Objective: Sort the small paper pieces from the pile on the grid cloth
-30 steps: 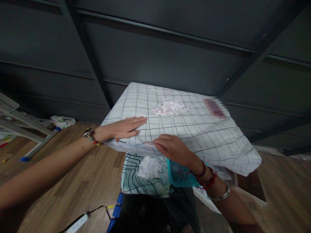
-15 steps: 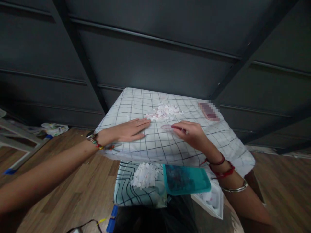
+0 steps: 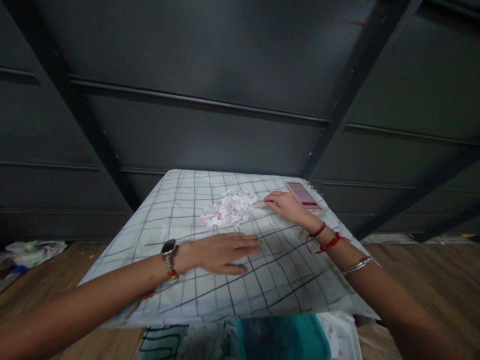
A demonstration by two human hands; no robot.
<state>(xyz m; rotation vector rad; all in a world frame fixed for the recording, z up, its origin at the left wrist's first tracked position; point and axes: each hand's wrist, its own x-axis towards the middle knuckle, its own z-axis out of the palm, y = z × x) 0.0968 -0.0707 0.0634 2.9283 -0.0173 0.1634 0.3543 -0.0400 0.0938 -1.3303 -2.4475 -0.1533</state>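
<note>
My left hand (image 3: 221,252) lies flat, palm down, on the white checked tablecloth (image 3: 150,220), holding nothing, fingers stretched to the right. Just beyond it sits a loose pile of small white and pinkish paper pieces (image 3: 232,207). At the right edge of that pile, my right hand (image 3: 287,205) pinches a small, thin, see-through piece (image 3: 258,204), whose kind I cannot make out. Its tip points at the paper pieces. Behind the right hand lies a phone (image 3: 302,194) in a pink case, its screen facing up.
Dark metal panels (image 3: 206,140) rise behind the table. Below the near edge are a teal tray (image 3: 326,340), a blurred whitish heap (image 3: 206,340) on patterned cloth and a white box (image 3: 354,335). A crumpled bag (image 3: 33,252) lies on the floor at left.
My left hand has slid right across the cloth, to the near side of the paper pile. My right hand has moved farther back, to the pile's right edge. The view has tilted up.
</note>
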